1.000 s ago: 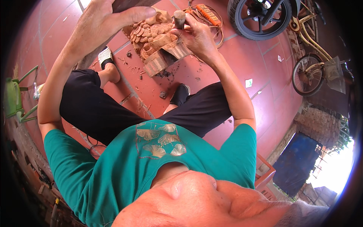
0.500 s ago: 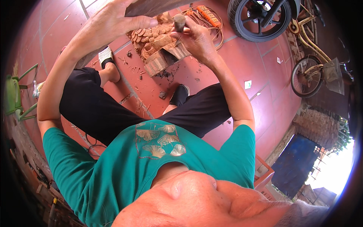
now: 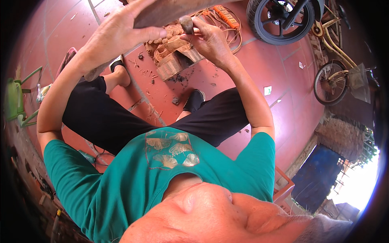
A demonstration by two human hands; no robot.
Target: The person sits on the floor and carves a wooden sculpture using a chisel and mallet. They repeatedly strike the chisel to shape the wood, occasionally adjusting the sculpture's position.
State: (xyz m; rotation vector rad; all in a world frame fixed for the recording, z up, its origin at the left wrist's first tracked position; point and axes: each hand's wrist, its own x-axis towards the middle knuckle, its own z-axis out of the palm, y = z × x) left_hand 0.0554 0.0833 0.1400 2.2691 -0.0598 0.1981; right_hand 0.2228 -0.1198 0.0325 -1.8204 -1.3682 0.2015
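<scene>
My left hand (image 3: pixel 121 34) is wrapped round a thick, dark wooden mallet (image 3: pixel 170 13), its thumb stretched along the near side. The mallet's other end (image 3: pixel 94 73) shows below the wrist; its far end runs out of the top of the picture. My right hand (image 3: pixel 211 42) grips a chisel (image 3: pixel 187 25) by its wooden handle, butt end up, apart from the mallet. Its blade is hidden. Beneath both hands, a carved wood block (image 3: pixel 172 67) with rounded, scale-like relief lies on the floor, partly covered by the mallet and right hand.
Wood shavings and dark scraps (image 3: pixel 175 100) litter the red tiled floor (image 3: pixel 259 65) between my feet. Beyond the block lies an orange power strip (image 3: pixel 226 17) with coiled cord. A motorbike wheel (image 3: pixel 279 20) and a bicycle (image 3: pixel 332 83) stand at right, a green chair (image 3: pixel 16 101) at left.
My left hand and the mallet have shifted slightly, and the mallet's lower end now shows past the wrist. The right hand and chisel have moved a little to the left.
</scene>
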